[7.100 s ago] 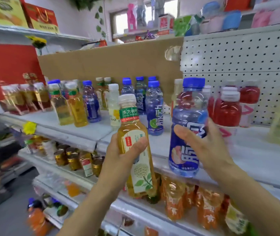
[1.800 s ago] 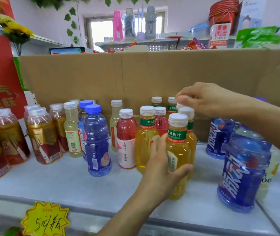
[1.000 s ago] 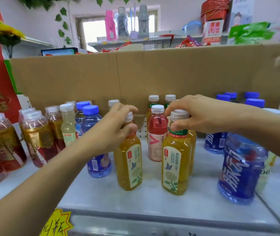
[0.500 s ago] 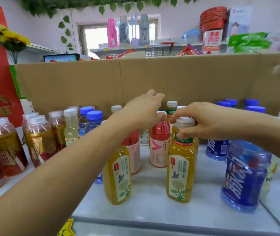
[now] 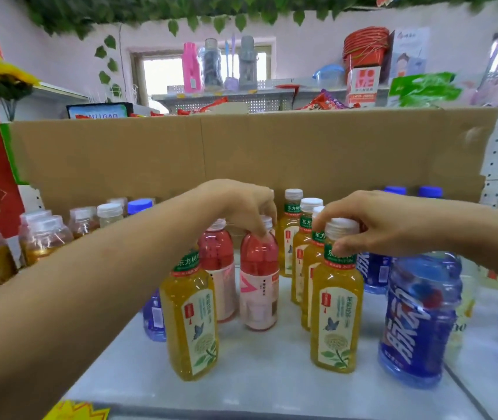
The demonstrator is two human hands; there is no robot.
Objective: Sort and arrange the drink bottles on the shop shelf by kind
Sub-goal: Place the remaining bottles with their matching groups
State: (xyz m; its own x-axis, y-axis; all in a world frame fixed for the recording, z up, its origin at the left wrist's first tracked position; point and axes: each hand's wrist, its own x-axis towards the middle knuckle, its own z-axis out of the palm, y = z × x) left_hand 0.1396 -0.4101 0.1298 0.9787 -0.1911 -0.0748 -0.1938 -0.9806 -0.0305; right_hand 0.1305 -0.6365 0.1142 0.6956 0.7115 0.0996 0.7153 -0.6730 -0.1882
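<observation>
The left hand (image 5: pixel 238 204) has let go of the loose tea bottle (image 5: pixel 191 322), which now stands free at the front left of the shelf (image 5: pixel 272 392). It has reached over to a red drink bottle (image 5: pixel 258 286) and its fingertips are curled down, pinching that bottle at the cap and neck. The right hand (image 5: pixel 387 225) stays where it was, thumb and forefinger pinching the white cap of the front tea bottle (image 5: pixel 337 313), which heads the tea row (image 5: pixel 290 237). The pinched red bottle and a second red bottle (image 5: pixel 217 262) just behind it stand between the loose tea and that row. Clearing the reds out of the gap is likely the step in hand, so the yellow teas can close up together.
</observation>
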